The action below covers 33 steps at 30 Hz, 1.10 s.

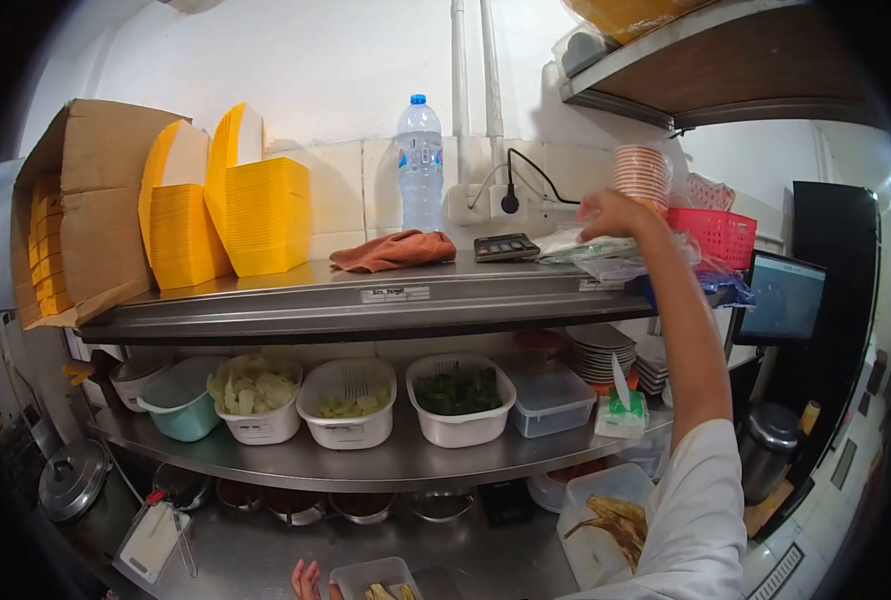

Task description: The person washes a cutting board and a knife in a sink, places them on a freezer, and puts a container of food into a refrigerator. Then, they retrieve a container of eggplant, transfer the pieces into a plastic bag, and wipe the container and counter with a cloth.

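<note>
My right hand (610,216) reaches up to the top shelf, fingers bent and apart, with nothing visible between them. Just beneath its fingertips lie clear plastic bags (605,262). A stack of paper cups (640,175) stands right behind it. At the bottom edge, my left hand (307,578) shows only its fingers, which are raised and spread. They are close beside a clear plastic container (373,574) holding pale yellow-brown pieces of food; the rest of this hand is out of frame.
The top shelf holds yellow food boxes (265,215), an orange cloth (395,250), a water bottle (421,165), a calculator (505,247) and a pink basket (713,237). On the middle shelf are tubs of cut vegetables (350,432) and stacked plates (602,350). A monitor (783,298) stands right.
</note>
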Available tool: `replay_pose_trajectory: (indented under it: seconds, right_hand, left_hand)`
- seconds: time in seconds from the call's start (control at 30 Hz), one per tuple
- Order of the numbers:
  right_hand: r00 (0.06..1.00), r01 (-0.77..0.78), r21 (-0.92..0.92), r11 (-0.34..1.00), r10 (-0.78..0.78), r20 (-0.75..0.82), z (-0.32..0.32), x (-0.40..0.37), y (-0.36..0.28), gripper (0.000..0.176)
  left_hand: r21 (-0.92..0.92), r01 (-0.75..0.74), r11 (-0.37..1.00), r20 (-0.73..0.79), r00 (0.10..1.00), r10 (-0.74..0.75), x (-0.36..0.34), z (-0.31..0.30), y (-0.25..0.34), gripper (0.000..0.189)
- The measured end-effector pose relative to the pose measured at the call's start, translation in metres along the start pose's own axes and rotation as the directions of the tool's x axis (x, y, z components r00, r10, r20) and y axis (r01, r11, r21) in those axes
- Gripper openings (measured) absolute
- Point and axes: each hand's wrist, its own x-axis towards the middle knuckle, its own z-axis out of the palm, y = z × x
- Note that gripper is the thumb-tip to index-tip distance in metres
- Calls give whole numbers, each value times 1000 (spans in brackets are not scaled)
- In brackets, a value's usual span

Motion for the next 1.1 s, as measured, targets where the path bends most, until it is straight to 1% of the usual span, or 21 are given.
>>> replay_pose_trajectory:
  seconds: [0.03, 0.07, 0.13, 0.17, 0.23, 0.27, 0.37, 0.4, 0.47, 0.53, 0.57, 0.6, 0.7, 0.73, 0.77, 0.83, 0.87, 0.9, 0.97, 1.03, 1.1]
  right_hand:
    - [1000, 15, 53, 998, -14, -16, -13, -11, -11, 33]
    - [998, 3, 39, 999, -5, 58, -16, -16, -12, 33]
    - [977, -29, 14, 999, 26, 211, -15, -29, -8, 32]
    - [988, -39, -38, 999, 44, 148, -9, -35, -7, 31]
    - [998, -59, -148, 987, 61, 14, 6, -41, -5, 28]
    - [998, -52, -120, 991, 55, 22, 5, -40, -2, 24]
    - [989, -17, 185, 983, -10, 149, -2, -39, 10, 28]
    - [1000, -7, 172, 985, 2, 31, -2, -31, 12, 30]
    - [979, -1, 140, 990, 30, -202, 6, -9, 24, 36]
    - [909, -17, -207, 978, -71, -411, 59, 33, 63, 38]
    - [859, -47, -368, 929, -151, -489, 70, 41, 59, 40]
    - [991, -131, -372, 919, 112, -71, 68, 49, 58, 41]
    - [987, -153, -338, 929, 158, -14, 46, 54, 53, 32]
    - [965, -230, -285, 931, 180, -191, 40, 55, 51, 26]
    - [909, -301, -216, 929, 211, -359, 35, 53, 48, 20]
    - [774, -325, -131, 937, 183, -606, 10, 34, 33, 13]
    - [692, -262, -147, 954, 79, -718, -2, 26, 30, 13]
    - [588, -200, -172, 964, -22, -809, -15, 17, 27, 12]
    - [484, -24, -178, 984, -144, -863, -41, -19, 1, 9]
    - [398, 175, -168, 970, -226, -889, -49, -73, -46, 5]
    - [394, 237, -168, 957, -253, -883, -36, -129, -89, 1]
  left_hand:
    - [3, 36, 999, 0, 999, -36, -2, 0, -6, 41]
    - [4, 75, 997, 0, 997, -75, -4, 1, -6, 41]
    - [-160, 175, 971, -5, 984, -179, -5, 5, -3, 39]
    - [-241, 222, 945, 0, 973, -229, -4, 7, 0, 38]
    - [-332, 237, 913, 38, 970, -238, 0, 15, 1, 36]
    - [-379, 243, 893, 49, 969, -242, 2, 19, 2, 35]
    - [-156, -10, 988, 68, 997, 21, 11, 22, 13, 34]
    - [-151, -17, 988, 73, 997, 28, 9, 23, 12, 33]
    - [-142, -29, 989, 93, 995, 43, 5, 25, 11, 32]
    - [-141, -12, 990, 118, 993, 29, 3, 24, 17, 32]
    - [-135, 0, 991, 126, 992, 17, 0, 22, 22, 32]
    - [-130, 4, 992, 109, 994, 10, -1, 18, 28, 33]
    - [-136, 37, 990, 38, 999, -32, -6, 6, 32, 34]
    - [-159, 61, 985, 16, 998, -59, -10, 2, 22, 35]
    - [-182, 84, 980, 1, 996, -86, -13, -2, 14, 35]
    - [-201, 78, 977, -46, 995, -89, -15, -11, 4, 34]
    - [-214, 74, 974, -67, 994, -90, -16, -12, 1, 34]
    - [-268, 124, 955, -36, 990, -139, -16, -12, 1, 39]
    - [-361, 236, 902, 42, 971, -237, -11, -11, 9, 51]
    - [-474, 273, 837, 180, 961, -212, -3, -4, 42, 47]
    - [-654, 421, 629, 451, 884, -122, 6, 10, 80, 59]
